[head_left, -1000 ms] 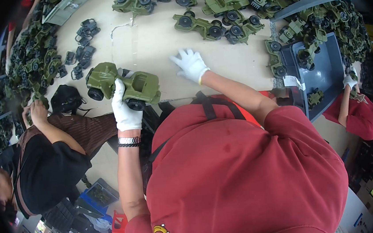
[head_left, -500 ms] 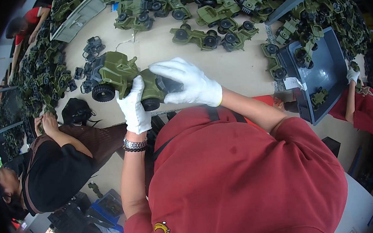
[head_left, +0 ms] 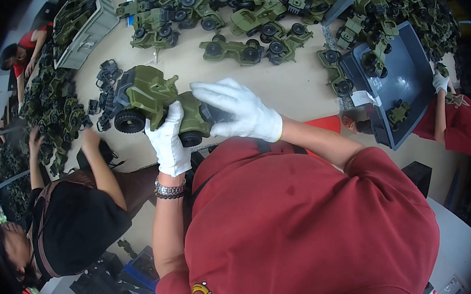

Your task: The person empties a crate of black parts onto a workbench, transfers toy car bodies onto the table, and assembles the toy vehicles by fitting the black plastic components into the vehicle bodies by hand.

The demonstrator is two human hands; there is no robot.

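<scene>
Toy jeep (head_left: 155, 92): held left of centre in the frame, apparently lifted off the tabletop (head_left: 291, 80), dark end toward the left.
Weight and feel: probably light, of stiff moulded plastic; likely slightly slippery against fabric gloves.
Delicate spots: probably the small peg (head_left: 172, 81) on top and the dark panel (head_left: 216, 114) at the right end; best spared hard squeezing.
Best hold: around the solid mid-body, clear of chunky black wheels (head_left: 129, 121) likely free to roll.
Left hand (head_left: 169, 141): gloved in white, clasping the near side between the wheels; other fingers mostly hidden, cannot tell their spread.
Right hand (head_left: 243, 111): gloved in white, at the dark panel; fingers long and mostly pressed together, thumb apart below; cannot tell whether pinching.
Tabletop surroundings: similar green jeeps (head_left: 232, 49) heaped from upper centre to upper right, small dark frames (head_left: 107, 74) at upper left.
Farther out: blue-grey bin (head_left: 409, 78) at right; co-worker in black (head_left: 74, 222) at lower left.
</scene>
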